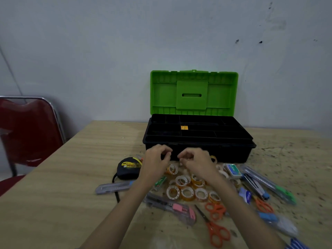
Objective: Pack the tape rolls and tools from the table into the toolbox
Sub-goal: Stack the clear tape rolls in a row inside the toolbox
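Looking at the biggest stuff first: the worktop (pixel 53 203) filled the lower half of the frame, pale wood grain, with a red chair (pixel 27 133) at the left edge. The toolbox (pixel 197 150) sat at centre, black base, green lid (pixel 194 92) standing open against the wall, and its black divided tray (pixel 197 130) looked pretty much empty apart from a small orange tag. So I'd say packing had barely begun.

Both hands hovered just in front of the box's front wall. The left hand (pixel 157 159) and right hand (pixel 194 159) were loosely curled, fingertips pinched toward each other; honestly I couldn't tell if either held anything, maybe something tiny.

Everything else lay below the box in the lower middle and lower right. The tape measure (pixel 128 168) sat left of the hands, probably the heaviest piece, chunky and rigid, so grab it around the body. Clear-cased utility knives (pixel 170 207) lay scattered around; stiff, light, take them mid-barrel. Orange scissors (pixel 215 232) at the bottom were shut, best lifted by the handles. A small green-and-white box (pixel 233 170) sat right of the hands.

Smallest were the tape rolls (pixel 186 191), a loose cluster under the forearms, some flat, some tipped on edge. Light and slick, I'd guess; hook a finger through the core or scoop several at once.
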